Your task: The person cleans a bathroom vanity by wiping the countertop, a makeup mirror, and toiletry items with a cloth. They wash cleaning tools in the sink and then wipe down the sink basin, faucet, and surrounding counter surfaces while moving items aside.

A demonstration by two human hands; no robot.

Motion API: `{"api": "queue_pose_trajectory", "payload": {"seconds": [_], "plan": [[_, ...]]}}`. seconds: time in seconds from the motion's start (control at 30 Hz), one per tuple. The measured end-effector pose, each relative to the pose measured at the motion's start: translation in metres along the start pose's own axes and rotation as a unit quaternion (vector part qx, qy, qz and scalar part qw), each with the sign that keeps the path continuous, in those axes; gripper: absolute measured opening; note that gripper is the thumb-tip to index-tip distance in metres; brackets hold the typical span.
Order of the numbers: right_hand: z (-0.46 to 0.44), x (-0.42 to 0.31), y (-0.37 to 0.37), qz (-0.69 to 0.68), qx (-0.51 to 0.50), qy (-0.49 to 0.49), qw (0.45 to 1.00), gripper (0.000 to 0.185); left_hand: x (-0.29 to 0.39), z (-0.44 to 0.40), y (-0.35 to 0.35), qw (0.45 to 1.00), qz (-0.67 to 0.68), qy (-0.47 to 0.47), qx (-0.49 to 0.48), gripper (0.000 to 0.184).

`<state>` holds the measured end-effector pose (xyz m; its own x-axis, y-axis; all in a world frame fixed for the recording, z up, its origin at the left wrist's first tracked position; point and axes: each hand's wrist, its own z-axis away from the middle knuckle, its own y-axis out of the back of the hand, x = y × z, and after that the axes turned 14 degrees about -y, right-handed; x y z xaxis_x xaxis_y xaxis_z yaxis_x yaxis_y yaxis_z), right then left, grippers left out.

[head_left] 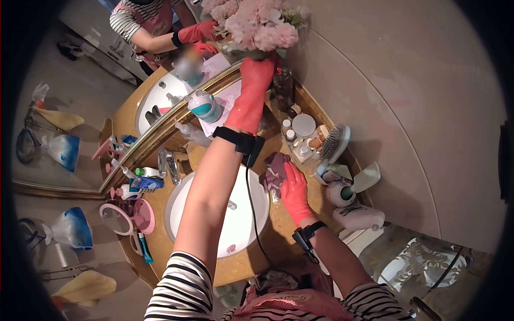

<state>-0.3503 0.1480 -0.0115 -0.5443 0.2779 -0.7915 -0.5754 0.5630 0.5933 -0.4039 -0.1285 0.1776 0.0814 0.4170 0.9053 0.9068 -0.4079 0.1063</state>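
Note:
My left hand (256, 80), in a long red rubber glove, reaches up to the underside of a bunch of pink flowers (257, 24). Its fingers are hidden there, so their grip does not show. Close beside that hand stands a dark glass vase (284, 88). My right hand (294, 187), gloved in red as well, presses a crumpled purple cloth (275, 170) onto the wooden counter (284, 230), right of the basin. The white oval basin (243, 235) lies partly behind my left forearm.
Small bottles and jars (304, 125), a hairbrush (336, 143) and a white bottle (358, 218) line the right side. Left of the basin are a metal faucet (170, 166), a pink mirror (143, 215) and toothpaste (144, 247). A gold-framed mirror (80, 176) stands behind.

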Motion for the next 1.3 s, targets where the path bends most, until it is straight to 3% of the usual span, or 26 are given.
{"api": "queue_pose_trajectory", "payload": {"seconds": [0.07, 0.13, 0.17, 0.2, 0.27, 0.33, 0.4, 0.47, 0.53, 0.57, 0.67, 0.73, 0.93, 1.0, 1.03, 1.1, 1.13, 1.2, 1.23, 1.3], "plan": [[0.000, 0.000, -0.001, -0.006, 0.005, 0.001, 1.000, 0.050, -0.003, 0.001, 0.003, 0.998, -0.056, -0.026, -0.027, 0.011], [0.000, 0.001, -0.002, -0.009, 0.008, 0.003, 1.000, 0.050, -0.026, 0.002, -0.002, 0.999, -0.011, -0.036, -0.005, 0.015], [0.000, 0.001, -0.003, -0.006, 0.008, 0.001, 1.000, 0.050, -0.045, -0.001, -0.006, 0.994, 0.013, -0.107, -0.005, 0.017], [0.000, 0.000, -0.003, -0.002, 0.008, -0.001, 1.000, 0.050, -0.045, -0.005, -0.006, 0.994, 0.012, -0.108, -0.005, 0.017], [0.000, -0.002, -0.002, 0.000, 0.007, -0.001, 1.000, 0.050, -0.044, -0.008, -0.006, 0.977, -0.184, -0.102, 0.026, 0.019], [0.002, -0.003, 0.000, 0.004, 0.005, -0.002, 1.000, 0.052, -0.020, 0.001, -0.004, 0.979, -0.185, -0.085, 0.027, 0.019], [0.001, -0.005, 0.000, -0.007, 0.005, -0.009, 1.000, 0.049, -0.023, 0.002, 0.000, 0.987, -0.139, -0.077, -0.021, 0.038], [0.000, -0.005, 0.001, -0.014, 0.008, -0.006, 1.000, 0.049, -0.035, 0.008, 0.000, 0.991, -0.088, -0.096, 0.003, 0.033], [0.001, -0.002, 0.001, -0.021, 0.010, -0.006, 1.000, 0.048, -0.042, 0.012, 0.010, 0.984, -0.151, -0.096, 0.021, 0.029], [0.001, 0.000, 0.000, -0.006, 0.013, -0.004, 1.000, 0.048, -0.018, 0.021, 0.016, 0.943, -0.276, -0.178, 0.050, 0.032], [0.002, 0.001, -0.003, 0.003, 0.016, -0.002, 1.000, 0.048, -0.001, 0.018, 0.019, 0.909, -0.347, -0.198, 0.121, 0.042], [0.001, 0.001, -0.004, -0.002, 0.016, 0.001, 1.000, 0.047, 0.007, 0.019, 0.023, 0.907, -0.375, -0.158, 0.105, 0.051], [0.002, -0.004, -0.002, -0.052, 0.038, 0.021, 0.998, 0.040, -0.018, 0.018, 0.044, 0.975, -0.217, -0.045, 0.009, 0.049], [-0.003, -0.021, -0.004, -0.169, 0.029, -0.069, 0.983, 0.035, -0.013, 0.027, 0.050, 0.988, -0.152, -0.013, -0.004, 0.043], [-0.004, -0.031, -0.006, -0.168, 0.026, -0.071, 0.983, 0.035, -0.011, 0.034, 0.054, 0.988, -0.152, -0.010, -0.004, 0.043], [-0.021, -0.060, -0.009, -0.308, 0.031, -0.162, 0.937, 0.036, 0.000, 0.044, 0.060, 0.999, -0.040, 0.005, -0.034, 0.039], [-0.031, -0.073, -0.011, -0.306, 0.030, -0.161, 0.938, 0.036, 0.003, 0.049, 0.063, 0.999, -0.038, 0.004, -0.032, 0.039], [-0.056, -0.094, -0.017, -0.421, 0.076, -0.211, 0.879, 0.034, 0.003, 0.055, 0.071, 1.000, -0.006, -0.002, -0.013, 0.035], [-0.071, -0.101, -0.018, -0.422, 0.075, -0.208, 0.879, 0.034, 0.004, 0.062, 0.076, 1.000, -0.006, -0.004, -0.011, 0.035], [-0.106, -0.111, -0.024, -0.366, 0.167, -0.143, 0.904, 0.035, 0.016, 0.085, 0.086, 1.000, 0.008, 0.010, -0.023, 0.034]]}}
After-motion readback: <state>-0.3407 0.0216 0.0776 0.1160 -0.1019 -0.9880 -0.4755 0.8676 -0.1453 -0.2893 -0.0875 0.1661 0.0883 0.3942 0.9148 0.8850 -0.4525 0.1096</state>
